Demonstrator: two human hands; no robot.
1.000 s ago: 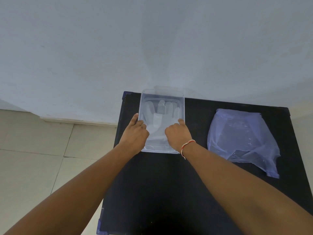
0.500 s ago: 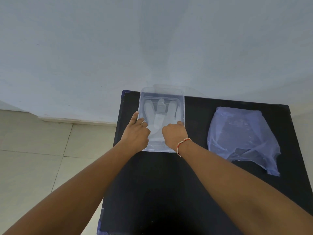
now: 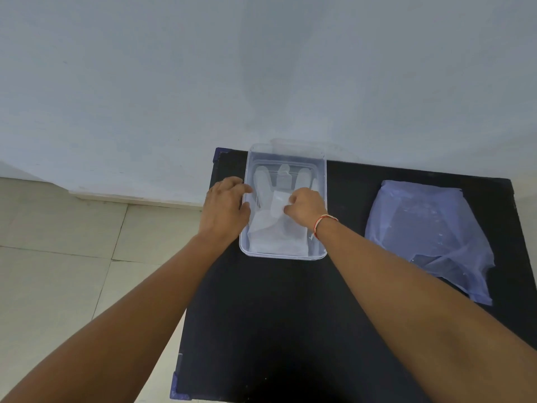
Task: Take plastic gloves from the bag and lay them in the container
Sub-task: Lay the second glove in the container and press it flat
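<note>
Working over black table (image 3: pixel 290 330): bag (image 3: pixel 430 237) flat at right, container (image 3: pixel 286 256) far-left, long axis near-to-far. Inside, gloves (image 3: pixel 270 234), fingers pointing far. Pinching the upper fold, right hand (image 3: pixel 305 207); gripping left rim, left hand (image 3: pixel 225 209).

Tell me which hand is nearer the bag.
Right. The right hand pinches a glove inside the container, left of the bag; the left hand grips the container's left wall, farther off.

In the clear rectangular container (image 3: pixel 283 255), the right hand (image 3: pixel 305 206) pinches a translucent plastic glove (image 3: pixel 276 228); the left hand (image 3: pixel 225 206) holds its left rim
</note>
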